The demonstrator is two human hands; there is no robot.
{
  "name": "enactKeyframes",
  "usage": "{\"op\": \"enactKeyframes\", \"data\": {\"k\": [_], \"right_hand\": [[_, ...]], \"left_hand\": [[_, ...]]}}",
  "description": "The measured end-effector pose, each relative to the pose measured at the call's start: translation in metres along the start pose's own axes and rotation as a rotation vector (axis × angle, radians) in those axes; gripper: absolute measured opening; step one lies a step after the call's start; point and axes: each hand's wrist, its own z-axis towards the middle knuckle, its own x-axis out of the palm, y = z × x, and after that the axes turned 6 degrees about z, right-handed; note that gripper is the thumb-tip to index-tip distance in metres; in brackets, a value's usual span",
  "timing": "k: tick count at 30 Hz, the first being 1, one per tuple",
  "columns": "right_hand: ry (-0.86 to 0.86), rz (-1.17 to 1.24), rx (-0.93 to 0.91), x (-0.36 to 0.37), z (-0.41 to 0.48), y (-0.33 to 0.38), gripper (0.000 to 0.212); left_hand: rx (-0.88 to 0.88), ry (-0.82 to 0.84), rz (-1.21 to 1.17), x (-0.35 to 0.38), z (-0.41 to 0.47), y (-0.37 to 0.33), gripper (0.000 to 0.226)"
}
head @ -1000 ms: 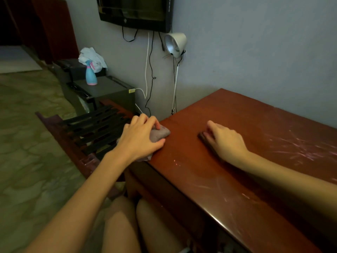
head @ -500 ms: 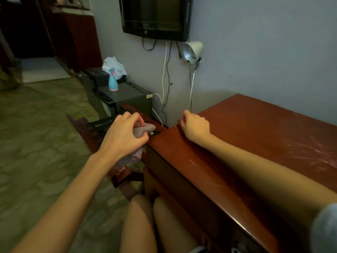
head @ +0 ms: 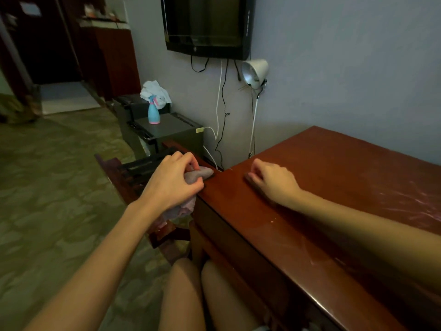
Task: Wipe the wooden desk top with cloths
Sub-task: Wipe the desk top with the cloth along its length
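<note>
While the left hand (head: 174, 180) bunches a grey cloth (head: 202, 174) in curled fingers, the cloth pokes out past its fingertips onto the desk (head: 334, 187) corner and hangs below its palm. Right of it, the right hand (head: 274, 182) rests on the top, fingers curled onto a dark cloth (head: 249, 179) under its fingertips.

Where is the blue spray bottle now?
Head view, left of centre: the blue spray bottle stands on the dark cabinet by the wall, in front of a crumpled white cloth.
</note>
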Motion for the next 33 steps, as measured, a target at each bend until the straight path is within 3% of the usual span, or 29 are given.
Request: {"op": "enactKeyframes", "data": {"k": [4, 9, 14, 17, 20, 22, 28, 33], "right_hand": [[-0.078, -0.037, 0.104, 0.017, 0.036, 0.018, 0.022], [-0.04, 0.099, -0.121, 0.039, 0.018, 0.091, 0.022], [0.053, 0.148, -0.245, 0.011, -0.04, 0.074, 0.016], [0.056, 0.096, -0.072, -0.007, -0.048, 0.026, 0.017], [-0.046, 0.016, 0.141, -0.012, -0.023, -0.013, 0.022], [-0.087, -0.03, 0.181, -0.003, -0.008, -0.013, 0.025], [-0.036, 0.045, -0.077, 0.012, -0.044, 0.061, 0.021], [0.04, 0.125, -0.149, -0.013, -0.104, 0.049, 0.015]], "left_hand": [[-0.025, -0.037, 0.009, -0.007, -0.006, 0.008, 0.02], [-0.077, -0.083, 0.078, -0.019, -0.013, 0.024, 0.022], [-0.039, -0.055, 0.014, -0.005, -0.007, 0.017, 0.021], [0.01, 0.009, -0.033, 0.012, 0.003, -0.004, 0.021], [0.035, 0.02, -0.029, 0.017, 0.009, -0.015, 0.021], [0.046, 0.011, -0.014, 0.014, 0.012, -0.015, 0.021], [0.041, -0.002, -0.01, 0.01, 0.014, -0.012, 0.021], [0.145, 0.033, -0.031, 0.026, 0.027, -0.032, 0.022]]}}
